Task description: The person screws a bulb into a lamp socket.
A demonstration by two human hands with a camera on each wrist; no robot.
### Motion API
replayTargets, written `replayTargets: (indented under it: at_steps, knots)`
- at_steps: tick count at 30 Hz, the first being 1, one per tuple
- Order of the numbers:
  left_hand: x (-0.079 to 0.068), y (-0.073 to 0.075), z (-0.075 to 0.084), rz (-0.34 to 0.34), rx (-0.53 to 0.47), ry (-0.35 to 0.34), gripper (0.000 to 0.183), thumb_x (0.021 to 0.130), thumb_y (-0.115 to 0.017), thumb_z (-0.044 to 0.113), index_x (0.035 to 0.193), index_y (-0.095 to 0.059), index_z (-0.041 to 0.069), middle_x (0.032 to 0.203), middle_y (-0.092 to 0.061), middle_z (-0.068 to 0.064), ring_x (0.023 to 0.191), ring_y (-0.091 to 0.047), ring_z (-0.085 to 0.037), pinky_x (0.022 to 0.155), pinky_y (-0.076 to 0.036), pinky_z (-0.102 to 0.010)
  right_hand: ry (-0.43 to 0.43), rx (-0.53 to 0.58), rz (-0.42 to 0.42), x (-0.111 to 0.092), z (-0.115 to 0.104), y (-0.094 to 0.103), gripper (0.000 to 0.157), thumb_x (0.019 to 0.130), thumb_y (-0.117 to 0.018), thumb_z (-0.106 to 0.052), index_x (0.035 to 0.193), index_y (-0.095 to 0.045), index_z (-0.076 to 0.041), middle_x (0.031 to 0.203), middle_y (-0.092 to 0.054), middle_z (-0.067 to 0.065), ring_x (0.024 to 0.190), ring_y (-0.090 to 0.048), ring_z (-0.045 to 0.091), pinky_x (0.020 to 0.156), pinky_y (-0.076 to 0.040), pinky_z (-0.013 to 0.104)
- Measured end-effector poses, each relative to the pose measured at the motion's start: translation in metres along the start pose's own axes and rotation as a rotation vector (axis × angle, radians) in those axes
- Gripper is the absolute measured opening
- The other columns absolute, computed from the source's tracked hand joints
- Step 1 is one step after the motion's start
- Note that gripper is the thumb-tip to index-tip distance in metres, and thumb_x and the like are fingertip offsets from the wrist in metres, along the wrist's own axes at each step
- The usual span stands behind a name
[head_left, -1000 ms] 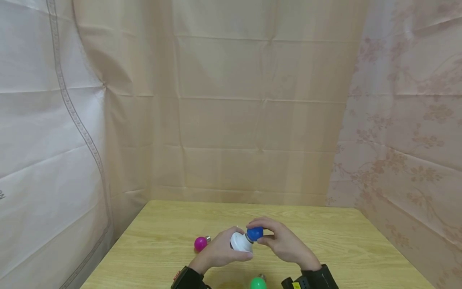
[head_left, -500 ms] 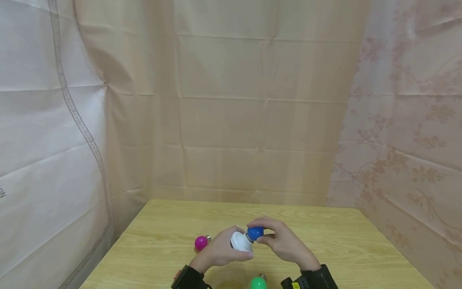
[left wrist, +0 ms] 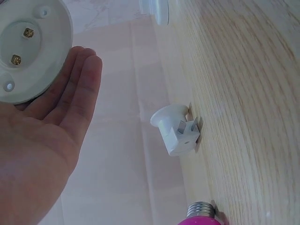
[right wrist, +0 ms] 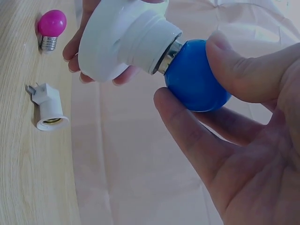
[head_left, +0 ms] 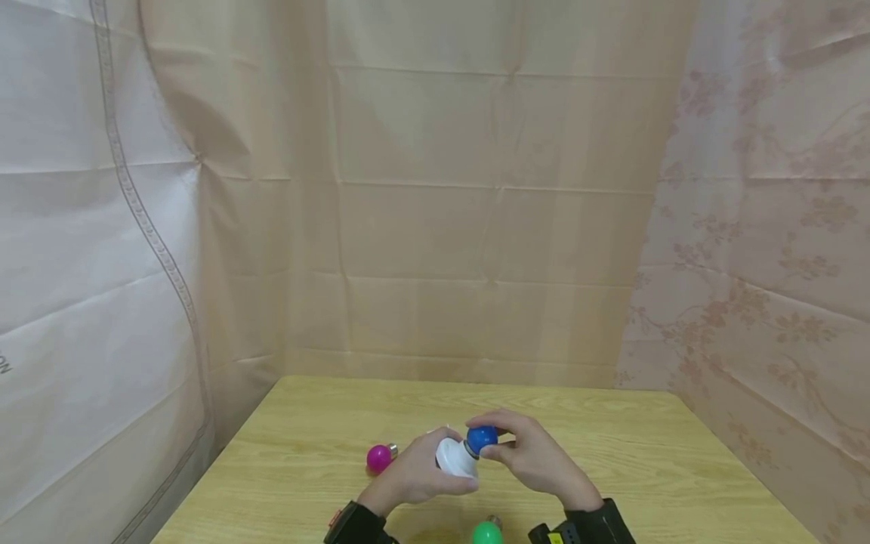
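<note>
My left hand (head_left: pixel 421 468) grips a round white lamp holder (head_left: pixel 454 458) above the table. Its flat back, with two brass contacts, faces the left wrist camera. Between the thumb and fingers of my right hand (head_left: pixel 537 461) is a blue light bulb (right wrist: pixel 194 77). The bulb's metal screw cap (right wrist: pixel 169 57) sits at the mouth of the holder, with part of the metal showing outside. How deep it goes in is hidden.
Left of the hands lies a magenta bulb (head_left: pixel 378 458). A green bulb (head_left: pixel 486 533) lies near the front, partly out of frame. A white plug-in socket adapter (right wrist: pixel 49 108) rests on the wooden table (head_left: pixel 612 461). Curtain-like cloth surrounds the table.
Both hands, the lamp holder and the blue bulb have shifted very slightly to the right. The grips look the same.
</note>
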State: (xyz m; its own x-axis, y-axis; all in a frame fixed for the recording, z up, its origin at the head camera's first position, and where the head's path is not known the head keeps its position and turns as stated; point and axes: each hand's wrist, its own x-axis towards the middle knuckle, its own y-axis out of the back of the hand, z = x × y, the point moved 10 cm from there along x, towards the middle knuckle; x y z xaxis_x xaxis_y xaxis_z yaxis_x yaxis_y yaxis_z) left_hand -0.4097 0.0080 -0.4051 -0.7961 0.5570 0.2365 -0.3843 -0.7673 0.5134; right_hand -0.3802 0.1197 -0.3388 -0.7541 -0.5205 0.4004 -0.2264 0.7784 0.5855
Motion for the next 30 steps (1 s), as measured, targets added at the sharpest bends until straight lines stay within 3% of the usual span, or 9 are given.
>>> replayTargets:
  at_steps: [13,20,30]
  knots:
    - [-0.0008,-0.0016,0.001,-0.004,0.01,0.01,0.054,0.071,-0.075,0.039,0.112,-0.048,0.018,0.086,-0.058,0.003,0.073,-0.056,-0.014,0.058,-0.049,-0.031,-0.012,-0.055,0.025,0.0009,-0.0007,0.0006,0.033,0.086,-0.062,-0.021,0.118,-0.056,-0.026,0.116,-0.057,0.006,0.1,-0.054,0.02,0.073,-0.05,0.028]
    - [0.0002,-0.003,-0.0036,0.001,0.042,0.014,0.058,0.07,-0.074,0.045,0.114,-0.048,0.017,0.086,-0.058,0.004,0.072,-0.056,-0.013,0.058,-0.049,-0.03,-0.009,-0.089,0.045,0.0013,0.0011,0.0017,0.032,0.086,-0.062,-0.022,0.118,-0.057,-0.024,0.113,-0.058,-0.001,0.097,-0.055,0.016,0.073,-0.049,0.027]
    - [-0.0003,-0.001,0.001,0.029,0.043,0.004,0.057,0.073,-0.072,0.045,0.115,-0.047,0.016,0.083,-0.057,0.003,0.07,-0.055,-0.013,0.055,-0.049,-0.03,-0.043,-0.04,0.041,0.0016,0.0063,0.0028,0.039,0.087,-0.062,-0.029,0.124,-0.051,-0.026,0.116,-0.055,0.001,0.098,-0.054,0.02,0.074,-0.049,0.027]
